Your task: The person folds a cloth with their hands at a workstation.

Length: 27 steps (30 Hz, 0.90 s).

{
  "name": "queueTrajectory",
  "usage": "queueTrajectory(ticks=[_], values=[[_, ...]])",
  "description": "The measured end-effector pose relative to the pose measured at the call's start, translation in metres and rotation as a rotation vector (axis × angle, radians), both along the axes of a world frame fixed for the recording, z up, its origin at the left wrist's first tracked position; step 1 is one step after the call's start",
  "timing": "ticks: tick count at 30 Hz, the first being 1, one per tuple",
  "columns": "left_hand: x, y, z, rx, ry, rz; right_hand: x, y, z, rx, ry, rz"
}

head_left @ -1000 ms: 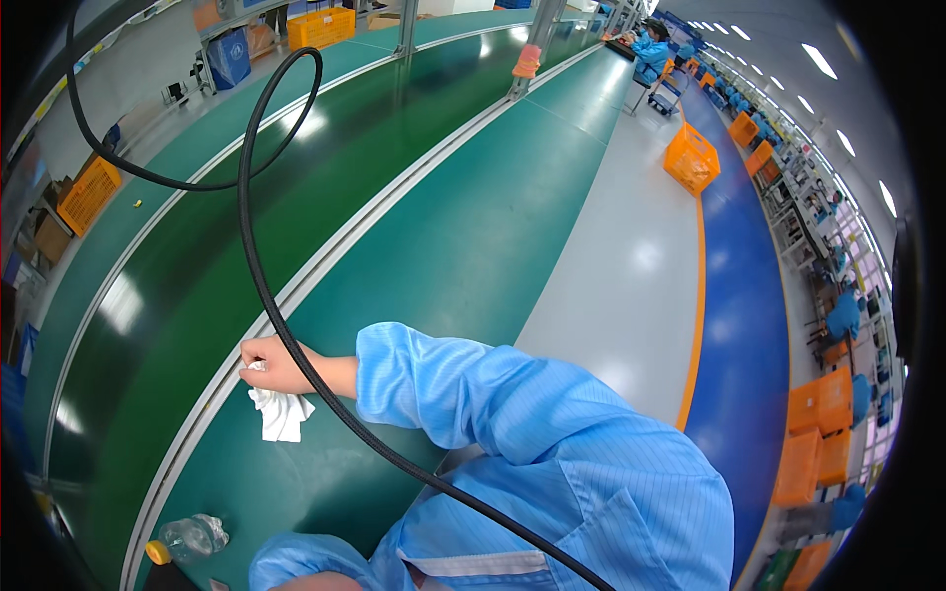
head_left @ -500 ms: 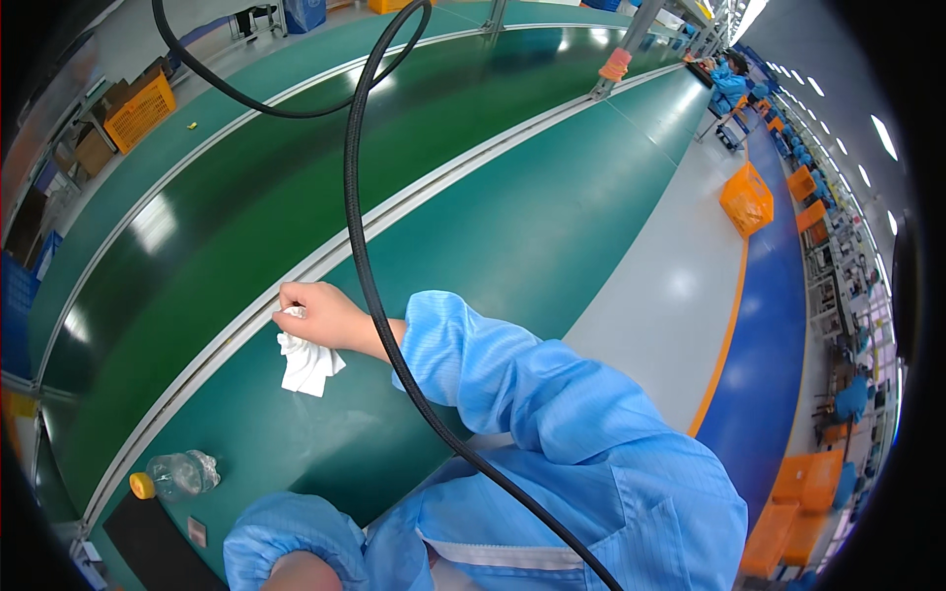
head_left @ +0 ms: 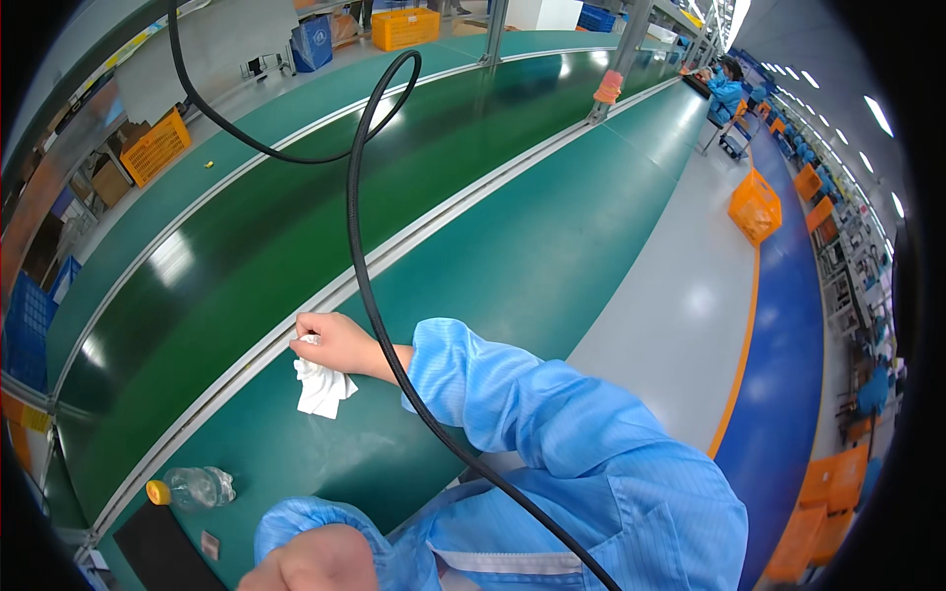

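Right hand (head_left: 340, 345), left of frame centre: fingers clenched on the white cloth (head_left: 323, 392), its loose end hanging below the grip over the green bench (head_left: 512, 241). Left hand (head_left: 320, 561) was cut off at the lower edge; could not tell its grip. Capped bottle (head_left: 200, 488) lay sideways, lower left, beside the black mat (head_left: 163, 552).

The white wipe (head_left: 323, 389) in my fingers (head_left: 307, 323) looks creased and matt, paper or cloth, I cannot tell. My blue sleeve (head_left: 503, 394) is fabric with a soft sheen. The green surface (head_left: 493, 286) looks smooth, faintly glossy; the black cable (head_left: 354, 212), braided; the bottle (head_left: 200, 488), clear, shiny plastic.
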<state>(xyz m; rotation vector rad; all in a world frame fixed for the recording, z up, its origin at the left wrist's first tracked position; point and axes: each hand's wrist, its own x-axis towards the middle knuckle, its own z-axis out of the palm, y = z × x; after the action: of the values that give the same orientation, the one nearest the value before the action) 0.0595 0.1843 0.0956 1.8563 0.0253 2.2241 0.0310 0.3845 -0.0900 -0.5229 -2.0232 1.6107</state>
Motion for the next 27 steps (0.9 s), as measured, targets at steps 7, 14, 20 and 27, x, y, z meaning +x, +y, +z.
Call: queueTrajectory(ticks=[7, 14, 20, 27], values=[[0.012, 0.003, 0.005, 0.108, -0.216, -0.114, 0.001, 0.003, 0.002, 0.006, 0.041, -0.011], [-0.02, 0.016, 0.007, 0.08, 0.046, -0.124, -0.013, -0.003, -0.011, 0.152, 0.027, -0.022], [0.014, 0.004, 0.023, -0.251, -0.419, -0.402, 0.002, 0.015, -0.024, 0.081, 0.135, -0.028], [0.024, 0.006, 0.017, 0.024, -0.466, -0.277, -0.012, 0.004, -0.023, -0.024, 0.048, 0.039]])
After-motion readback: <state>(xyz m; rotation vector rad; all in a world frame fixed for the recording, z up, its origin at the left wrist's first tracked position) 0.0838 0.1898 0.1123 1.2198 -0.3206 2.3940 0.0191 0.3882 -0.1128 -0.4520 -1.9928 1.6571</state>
